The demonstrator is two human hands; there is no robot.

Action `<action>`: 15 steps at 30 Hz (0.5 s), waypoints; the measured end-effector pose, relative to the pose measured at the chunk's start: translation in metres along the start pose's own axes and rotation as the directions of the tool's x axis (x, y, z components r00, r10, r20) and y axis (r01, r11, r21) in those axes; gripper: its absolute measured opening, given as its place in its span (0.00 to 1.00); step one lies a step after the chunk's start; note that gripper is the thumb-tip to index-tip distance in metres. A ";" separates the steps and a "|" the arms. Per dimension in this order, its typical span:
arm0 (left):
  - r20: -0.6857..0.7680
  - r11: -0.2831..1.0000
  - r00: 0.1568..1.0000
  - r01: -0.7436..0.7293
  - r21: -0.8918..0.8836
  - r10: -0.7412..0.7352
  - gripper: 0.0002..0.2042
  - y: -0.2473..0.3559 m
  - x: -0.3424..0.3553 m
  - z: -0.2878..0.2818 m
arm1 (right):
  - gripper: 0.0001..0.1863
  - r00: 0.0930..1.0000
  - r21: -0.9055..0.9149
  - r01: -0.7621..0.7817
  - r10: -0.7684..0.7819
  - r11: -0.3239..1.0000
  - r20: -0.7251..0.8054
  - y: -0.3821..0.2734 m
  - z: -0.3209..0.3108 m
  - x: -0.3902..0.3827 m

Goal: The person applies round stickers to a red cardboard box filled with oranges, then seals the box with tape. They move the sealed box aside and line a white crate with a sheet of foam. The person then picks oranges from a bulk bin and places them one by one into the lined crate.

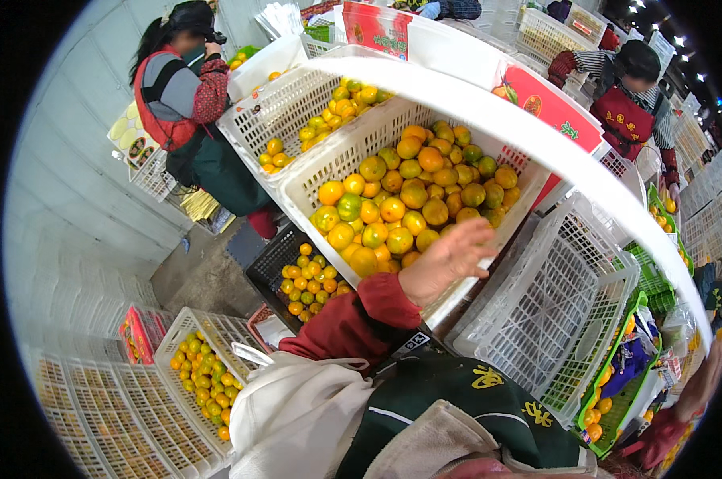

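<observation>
Filling the white slotted crate at the middle of the view, a heap of mandarins, some orange, some mottled with green, lies just ahead of the person's body. The left hand is much the nearer of the two: it hovers over the crate's near right corner, back upward, its fingers loosely spread and closed on nothing that shows. From its fingertips the bulk of the fruit lies up and to the left, toward the far wall, while the fingers themselves point rightward, past the heap — so hand and fruit are out of line. Being nearly round, the mandarins offer no long axis to match; whether any fingertip touches one cannot be told. The maroon sleeve crosses above the crate's near edge. At the lower right rim, a blurred form is perhaps the right hand, well apart from the heap; its grip cannot be made out. Just right of the heaped crate stands a pale slatted crate; to the left, a black crate holds smaller fruit, and another white crate adjoins beyond. Farther out are two co-workers — one in a red vest, one in a maroon apron.
</observation>
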State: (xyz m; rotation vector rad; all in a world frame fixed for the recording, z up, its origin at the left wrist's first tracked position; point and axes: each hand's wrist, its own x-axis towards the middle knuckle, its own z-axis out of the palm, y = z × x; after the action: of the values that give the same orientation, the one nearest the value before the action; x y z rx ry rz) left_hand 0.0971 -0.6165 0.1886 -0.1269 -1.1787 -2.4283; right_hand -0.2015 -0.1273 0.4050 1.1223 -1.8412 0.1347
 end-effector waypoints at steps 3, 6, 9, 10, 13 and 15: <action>0.011 0.967 0.982 -0.186 -0.175 0.190 0.34 -0.004 0.007 0.023 | 0.18 0.997 -0.098 -0.075 0.073 0.992 -0.015 0.037 -0.018 -0.104; -0.268 0.925 0.953 -0.225 -0.307 0.142 0.33 -0.015 0.004 0.053 | 0.18 0.968 -0.158 -0.240 0.248 0.958 0.034 0.070 -0.024 -0.198; -0.361 0.881 0.922 -0.283 -0.379 0.141 0.35 -0.037 0.004 0.078 | 0.19 0.856 -0.033 -0.512 0.513 0.859 0.072 0.092 -0.024 -0.280; -0.398 0.859 0.914 -0.264 -0.439 0.077 0.31 -0.045 0.002 0.085 | 0.19 0.811 0.001 -0.582 0.580 0.813 0.077 0.101 -0.023 -0.301; -0.423 0.901 0.900 -0.091 -0.424 -0.108 0.30 -0.063 0.002 0.090 | 0.21 0.714 0.023 -0.695 0.686 0.719 0.139 0.121 -0.026 -0.355; -0.360 0.897 0.921 -0.030 -0.442 -0.147 0.22 -0.076 0.001 0.089 | 0.23 0.669 -0.110 -0.720 0.728 0.685 0.153 0.137 -0.026 -0.378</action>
State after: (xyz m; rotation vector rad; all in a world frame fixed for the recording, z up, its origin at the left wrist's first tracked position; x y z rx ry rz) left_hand 0.0550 -0.5077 0.1899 0.2497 -0.4545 -2.5762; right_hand -0.2344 0.2057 0.1799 0.3010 -2.3666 0.4648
